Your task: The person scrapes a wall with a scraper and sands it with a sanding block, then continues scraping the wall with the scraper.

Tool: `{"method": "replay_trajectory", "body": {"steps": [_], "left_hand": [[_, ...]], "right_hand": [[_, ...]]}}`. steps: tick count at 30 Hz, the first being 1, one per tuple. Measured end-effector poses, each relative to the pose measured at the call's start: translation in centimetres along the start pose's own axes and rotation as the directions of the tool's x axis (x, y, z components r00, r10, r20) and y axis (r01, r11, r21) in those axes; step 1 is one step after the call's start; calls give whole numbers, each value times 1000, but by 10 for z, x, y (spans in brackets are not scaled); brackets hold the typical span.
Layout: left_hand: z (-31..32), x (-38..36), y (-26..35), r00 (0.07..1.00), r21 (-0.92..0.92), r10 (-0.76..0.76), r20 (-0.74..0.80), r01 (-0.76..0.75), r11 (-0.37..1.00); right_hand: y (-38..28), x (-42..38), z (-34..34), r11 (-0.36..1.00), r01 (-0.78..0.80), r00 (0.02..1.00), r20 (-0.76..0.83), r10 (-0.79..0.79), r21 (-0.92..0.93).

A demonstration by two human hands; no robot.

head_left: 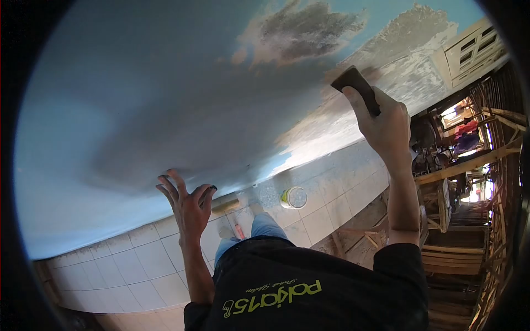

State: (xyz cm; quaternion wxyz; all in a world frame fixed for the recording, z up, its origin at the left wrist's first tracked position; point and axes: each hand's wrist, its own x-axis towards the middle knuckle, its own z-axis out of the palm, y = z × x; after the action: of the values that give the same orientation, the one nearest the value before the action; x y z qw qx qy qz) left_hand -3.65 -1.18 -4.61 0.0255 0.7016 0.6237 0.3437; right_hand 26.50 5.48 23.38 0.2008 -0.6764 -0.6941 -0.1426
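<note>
My right hand grips a dark, flat piece of sandpaper, folded into a block, with the thumb along its face. It is held up against the wall where blue paint meets a rough, scraped area. The blue wall fills much of the view, with a grey bare patch near the top and a pale, stripped band at the right. Lower down, my left hand is open beside the wall, fingers spread and holding nothing.
A small white bucket stands on the tiled floor by the wall's foot. A wooden piece and a small red object lie near my feet. Slatted vents are set at upper right. Wooden furniture is at the right.
</note>
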Motion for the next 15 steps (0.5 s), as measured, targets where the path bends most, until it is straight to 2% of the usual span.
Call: {"method": "replay_trajectory", "body": {"steps": [1,3,8,10,11,13,15], "left_hand": [[-1,1,1,1000,0,0,-4,0,1000],[-1,2,4,1000,-7,-24,4,24,1000],[1,-2,-1,1000,-3,0,7,0,1000],[1,0,-2,1000,-6,-12,0,12,1000],[2,0,0,1000,-4,-16,-3,16,1000],[3,0,3,1000,-5,-9,-2,9,1000],[2,1,2,1000,-1,-11,-13,11,1000]], "right_hand": [[-3,1,2,1000,2,1000,-3,-2,0],[-10,-1,6,987,125,987,-109,-114,99],[-5,-3,11,983,119,989,-102,-105,141],[-4,2,2,997,31,999,-34,-29,72],[-10,2,1,997,35,999,-31,-33,70],[-22,-1,0,995,92,990,-113,-88,31],[-5,-2,10,994,91,990,-115,-83,66]]}}
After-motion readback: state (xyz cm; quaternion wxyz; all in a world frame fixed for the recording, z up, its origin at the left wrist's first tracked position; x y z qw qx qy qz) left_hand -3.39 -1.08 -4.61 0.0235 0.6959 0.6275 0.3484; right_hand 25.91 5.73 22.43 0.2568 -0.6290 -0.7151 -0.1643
